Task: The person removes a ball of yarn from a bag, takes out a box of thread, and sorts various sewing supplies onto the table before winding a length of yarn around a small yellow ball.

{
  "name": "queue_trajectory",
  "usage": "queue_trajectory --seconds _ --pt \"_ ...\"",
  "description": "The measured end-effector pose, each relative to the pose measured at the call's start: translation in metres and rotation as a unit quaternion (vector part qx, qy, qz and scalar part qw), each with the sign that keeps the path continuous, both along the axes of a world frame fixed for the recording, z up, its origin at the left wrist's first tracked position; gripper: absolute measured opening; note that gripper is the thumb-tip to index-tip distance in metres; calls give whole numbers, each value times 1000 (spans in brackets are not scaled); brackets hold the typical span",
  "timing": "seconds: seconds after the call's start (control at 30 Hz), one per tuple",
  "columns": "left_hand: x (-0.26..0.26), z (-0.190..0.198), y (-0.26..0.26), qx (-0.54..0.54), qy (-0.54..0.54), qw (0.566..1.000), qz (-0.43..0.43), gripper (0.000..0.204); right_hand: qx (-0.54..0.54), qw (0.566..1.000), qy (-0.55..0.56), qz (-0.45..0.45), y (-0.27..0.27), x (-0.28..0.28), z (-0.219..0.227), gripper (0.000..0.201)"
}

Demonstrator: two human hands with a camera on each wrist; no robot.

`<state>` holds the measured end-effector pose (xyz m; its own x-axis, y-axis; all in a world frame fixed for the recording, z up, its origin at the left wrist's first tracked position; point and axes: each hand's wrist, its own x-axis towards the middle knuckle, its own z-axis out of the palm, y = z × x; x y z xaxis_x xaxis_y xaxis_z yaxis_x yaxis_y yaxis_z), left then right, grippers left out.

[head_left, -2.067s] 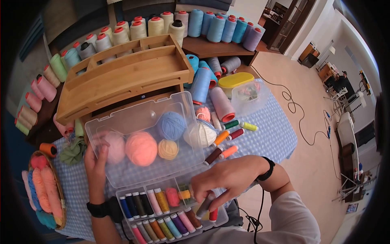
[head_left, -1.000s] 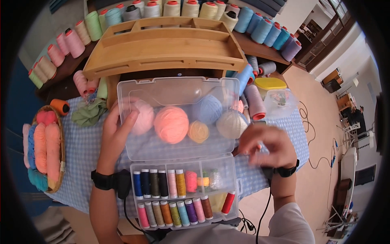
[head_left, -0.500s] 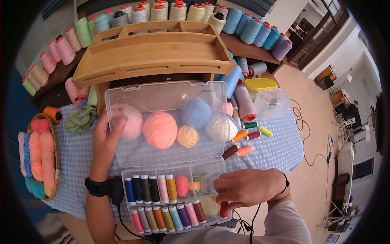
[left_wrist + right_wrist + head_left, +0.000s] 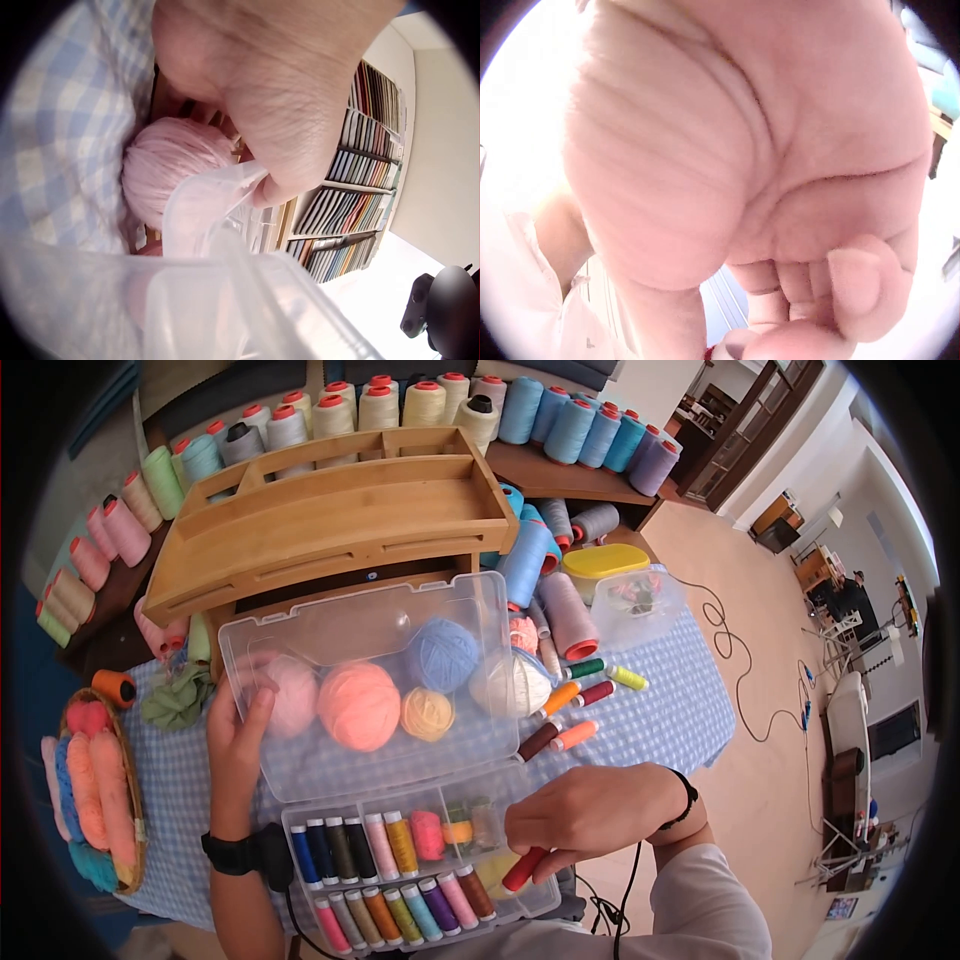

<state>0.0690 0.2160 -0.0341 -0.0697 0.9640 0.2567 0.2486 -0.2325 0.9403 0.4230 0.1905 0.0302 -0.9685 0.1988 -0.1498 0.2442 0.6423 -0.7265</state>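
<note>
A clear plastic box (image 4: 360, 797) stands open, with rows of thread spools (image 4: 385, 850) in its compartments. My left hand (image 4: 238, 735) holds the left edge of its raised lid (image 4: 400, 770), thumb on the near side. In the left wrist view that thumb (image 4: 274, 191) lies on the clear plastic, close to a pink yarn ball (image 4: 176, 165). Over the box's right end, my right hand (image 4: 600, 810) pinches a red thread spool (image 4: 525, 868), tilted. The right wrist view shows mostly palm and curled fingers, with a sliver of red below.
Behind the lid sit several yarn balls (image 4: 358, 705). Loose spools (image 4: 575, 736) lie right of it on the checked cloth (image 4: 660, 700). A wooden organizer (image 4: 330, 540) stands at the back, a yarn basket (image 4: 130, 840) at left, and a yellow-lidded container (image 4: 605, 560) at back right.
My right hand held a grey spool over the box, moved out beside the lid, then came back to the red spool, which is now tilted and raised. My left hand stays on the lid.
</note>
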Motion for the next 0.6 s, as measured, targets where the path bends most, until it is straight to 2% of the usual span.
queue_trajectory --seconds 0.03,0.1,0.13,0.2,0.23,0.27,0.33,0.37,0.4,0.47,0.53,0.6 --pt "0 0 1 2 0 1000 -2 15 2 1000 0 -2 2 2 2 32" --pt "0 -3 1 24 9 1000 -2 14 -38 995 61 -71 6 8 5 30" --pt "0 -3 0 24 9 1000 -3 14 -12 991 80 -106 11 13 8 30" --pt "1 -1 0 11 2 1000 -1 14 -19 975 79 -208 21 26 24 29" --pt "0 -1 0 12 1 1000 -1 14 23 957 90 -275 25 33 27 25" --pt "0 -2 1 16 -1 1000 -4 14 65 933 100 -340 29 39 29 22" --pt "-1 -4 1 19 -4 1000 -9 14 127 842 79 -518 39 46 27 17" --pt "-2 -3 1 16 -2 1000 -11 14 204 799 26 -565 45 50 24 17" --pt "-2 -3 1 13 0 1000 -13 14 206 799 27 -565 49 56 19 17" --pt "-1 -2 0 9 -10 1000 -8 14 271 762 -11 -588 56 68 11 19" --pt "0 -3 0 0 -20 1000 -5 14 262 767 -40 -584 53 78 11 18" --pt "-2 -5 1 28 -7 999 -14 14 273 762 -139 -571 47 84 7 17"
